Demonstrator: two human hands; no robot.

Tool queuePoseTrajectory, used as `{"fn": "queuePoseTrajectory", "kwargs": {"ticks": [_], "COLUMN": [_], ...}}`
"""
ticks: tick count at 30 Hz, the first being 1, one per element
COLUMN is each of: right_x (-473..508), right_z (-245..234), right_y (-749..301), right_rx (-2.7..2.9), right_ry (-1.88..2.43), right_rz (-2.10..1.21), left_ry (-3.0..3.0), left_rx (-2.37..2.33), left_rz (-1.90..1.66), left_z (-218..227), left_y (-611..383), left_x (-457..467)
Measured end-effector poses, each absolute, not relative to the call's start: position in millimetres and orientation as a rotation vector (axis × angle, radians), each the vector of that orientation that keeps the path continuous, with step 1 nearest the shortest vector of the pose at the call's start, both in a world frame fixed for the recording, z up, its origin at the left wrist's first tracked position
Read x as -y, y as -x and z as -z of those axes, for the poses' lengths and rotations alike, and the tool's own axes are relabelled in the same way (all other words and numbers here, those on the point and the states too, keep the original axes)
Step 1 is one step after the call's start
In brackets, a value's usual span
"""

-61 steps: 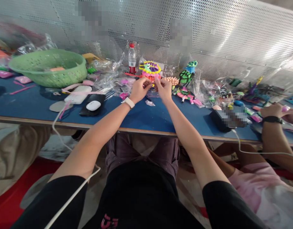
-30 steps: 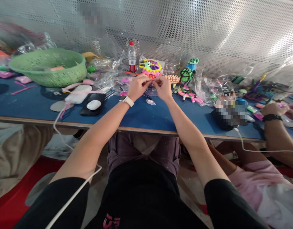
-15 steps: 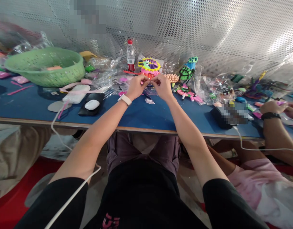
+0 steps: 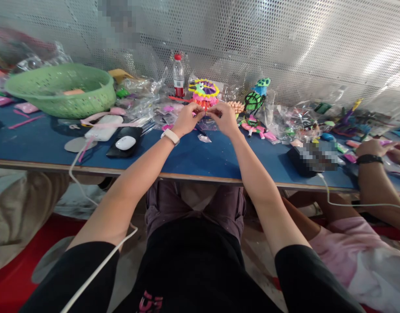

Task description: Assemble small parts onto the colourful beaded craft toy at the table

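Observation:
My left hand (image 4: 188,118) and my right hand (image 4: 224,118) meet above the blue table, fingertips pinched close together. Whatever sits between them is too small to make out. Just behind my fingers stands a colourful clay figure (image 4: 205,90) with a yellow-and-purple top and a pink and red lower part. To the right of my right hand are a peach, bumpy clay piece (image 4: 235,107) and a green-and-black ball-shaped figure (image 4: 254,101) with a blue piece above it. A small clear packet (image 4: 204,138) lies on the table below my hands.
A green basket (image 4: 61,104) stands at left, near a white power bank (image 4: 104,128) and a white mouse (image 4: 125,143) on a black pouch. Behind my hands rises a bottle with a red cap (image 4: 178,76). A black box (image 4: 312,158) and a co-worker's hands (image 4: 371,148) are at right.
My right hand has shifted slightly to the right, and a little more of the clay figure's red part shows between my hands. My left hand stays nearly in place.

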State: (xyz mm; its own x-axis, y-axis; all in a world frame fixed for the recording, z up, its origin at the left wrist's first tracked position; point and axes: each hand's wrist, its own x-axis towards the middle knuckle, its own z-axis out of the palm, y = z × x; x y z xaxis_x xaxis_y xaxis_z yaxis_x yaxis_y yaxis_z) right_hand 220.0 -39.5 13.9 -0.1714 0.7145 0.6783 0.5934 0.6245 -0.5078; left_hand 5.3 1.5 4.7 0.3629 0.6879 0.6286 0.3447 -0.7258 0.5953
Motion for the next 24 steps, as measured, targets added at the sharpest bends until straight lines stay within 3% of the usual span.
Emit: {"fn": "queuePoseTrajectory", "kwargs": {"ticks": [24], "right_x": [31.0], "right_z": [-9.5], "right_y": [-213.9], "right_rx": [1.689], "right_ry": [1.018], "right_rz": [-0.361], "left_ry": [-2.133], "left_rx": [-0.778], "left_rz": [-1.377], "left_z": [3.2], "left_y": [-11.8], "left_x": [-4.0]}}
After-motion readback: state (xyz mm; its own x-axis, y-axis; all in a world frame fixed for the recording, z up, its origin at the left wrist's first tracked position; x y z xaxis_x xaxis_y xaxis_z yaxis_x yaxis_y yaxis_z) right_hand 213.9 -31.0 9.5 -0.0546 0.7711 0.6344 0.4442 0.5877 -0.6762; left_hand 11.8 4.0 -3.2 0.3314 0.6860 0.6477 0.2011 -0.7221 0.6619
